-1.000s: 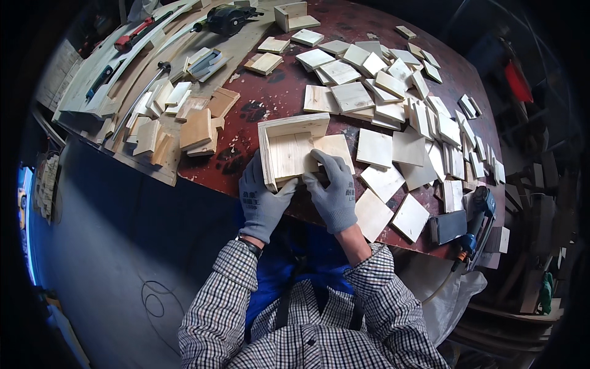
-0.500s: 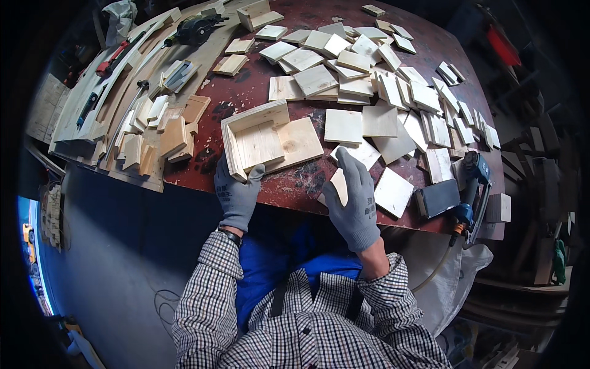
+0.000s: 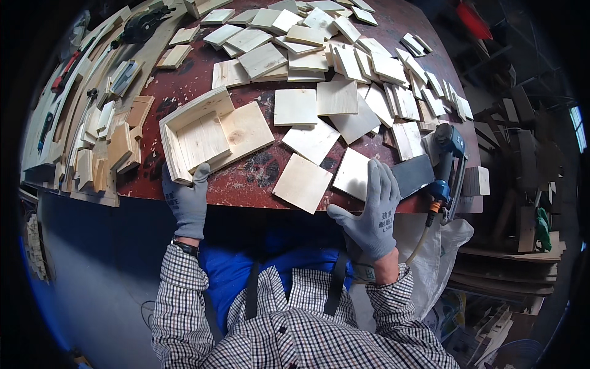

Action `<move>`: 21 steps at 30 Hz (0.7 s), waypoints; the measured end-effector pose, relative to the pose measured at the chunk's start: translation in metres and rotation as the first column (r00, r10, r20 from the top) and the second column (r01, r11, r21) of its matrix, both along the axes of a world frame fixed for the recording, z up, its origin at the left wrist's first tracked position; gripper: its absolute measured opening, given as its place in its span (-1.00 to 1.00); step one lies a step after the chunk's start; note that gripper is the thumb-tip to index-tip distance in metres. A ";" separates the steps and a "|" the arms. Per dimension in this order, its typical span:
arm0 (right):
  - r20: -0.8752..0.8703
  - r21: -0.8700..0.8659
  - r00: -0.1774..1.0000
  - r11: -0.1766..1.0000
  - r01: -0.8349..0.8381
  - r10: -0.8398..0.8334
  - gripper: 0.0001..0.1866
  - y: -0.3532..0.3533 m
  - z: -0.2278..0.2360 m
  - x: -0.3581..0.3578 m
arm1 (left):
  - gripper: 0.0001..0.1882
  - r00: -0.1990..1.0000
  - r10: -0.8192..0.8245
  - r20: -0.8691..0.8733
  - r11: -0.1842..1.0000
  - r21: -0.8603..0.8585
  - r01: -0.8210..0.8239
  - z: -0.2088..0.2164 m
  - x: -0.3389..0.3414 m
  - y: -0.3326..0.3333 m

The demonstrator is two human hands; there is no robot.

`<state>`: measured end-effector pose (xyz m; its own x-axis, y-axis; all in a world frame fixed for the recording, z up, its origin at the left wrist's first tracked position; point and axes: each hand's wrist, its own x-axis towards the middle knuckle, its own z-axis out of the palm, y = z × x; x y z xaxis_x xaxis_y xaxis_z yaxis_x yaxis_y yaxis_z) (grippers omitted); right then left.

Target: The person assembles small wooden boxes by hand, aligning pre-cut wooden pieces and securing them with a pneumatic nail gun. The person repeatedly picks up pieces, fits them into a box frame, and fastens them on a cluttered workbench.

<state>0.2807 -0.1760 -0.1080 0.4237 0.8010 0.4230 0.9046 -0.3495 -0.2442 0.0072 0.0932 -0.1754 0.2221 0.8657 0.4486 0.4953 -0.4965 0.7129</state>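
My left hand (image 3: pixel 186 200), in a grey glove, grips the near left corner of a partly built wooden box (image 3: pixel 200 138), its thumb on the front edge. The box rests on the table with raised walls and a flat board (image 3: pixel 247 130) reaching out to its right. My right hand (image 3: pixel 376 212), also gloved, is held open at the table's front edge with fingers stretched forward. Its fingertips overlap a pale square board (image 3: pixel 353 173); whether they touch it I cannot tell. Another square board (image 3: pixel 302 183) lies left of that hand. A blue nail gun (image 3: pixel 447 166) lies to its right.
Many square wooden boards (image 3: pixel 262 60) are heaped across the red table (image 3: pixel 246 195). A dark block (image 3: pixel 413 176) sits beside the nail gun, whose hose (image 3: pixel 421 243) hangs over the front edge. Wood offcuts (image 3: pixel 120 146), a power tool (image 3: pixel 142 26) and long strips lie at the left.
My right hand has moved right, away from the box and toward the nail gun, uncovering a square board. My left hand keeps its hold on the box. The whole view has shifted right.
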 end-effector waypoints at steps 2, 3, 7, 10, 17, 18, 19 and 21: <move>0.024 0.007 0.999 1.000 -0.022 0.022 0.24 0.006 -0.003 -0.004 | -0.27 1.000 0.012 -0.015 1.000 0.009 -0.012 0.002 0.002 -0.001; 0.065 -0.042 0.996 0.997 -0.066 0.068 0.22 0.008 0.001 -0.007 | -0.27 1.000 0.019 -0.020 1.000 0.021 -0.019 -0.001 0.004 -0.001; 0.003 -0.176 0.978 0.963 -0.205 0.209 0.10 0.034 0.008 -0.028 | -0.26 0.999 0.004 -0.039 1.000 0.019 -0.004 0.002 0.001 0.000; -0.019 -0.202 0.974 0.953 -0.225 0.226 -0.03 0.043 0.005 -0.033 | -0.24 0.991 0.016 -0.133 1.000 0.018 -0.014 0.009 -0.002 -0.002; -0.338 -0.130 0.881 0.911 -0.391 0.330 -0.09 0.056 0.058 -0.022 | -0.06 0.975 0.043 -0.217 0.997 0.068 -0.029 0.005 -0.001 -0.001; -0.230 -0.081 0.898 0.913 -0.401 0.374 -0.08 0.070 0.060 -0.022 | -0.06 0.977 0.042 -0.208 0.998 0.054 -0.031 0.006 -0.002 -0.002; -0.184 -0.073 0.899 0.906 -0.416 0.398 -0.08 0.087 0.059 -0.025 | -0.06 0.973 0.062 -0.221 0.996 0.080 -0.046 0.003 -0.003 -0.001; -0.077 -0.029 0.877 0.878 -0.477 0.474 -0.08 0.127 0.054 -0.030 | -0.07 0.974 0.065 -0.218 0.996 0.077 -0.049 0.001 -0.004 0.000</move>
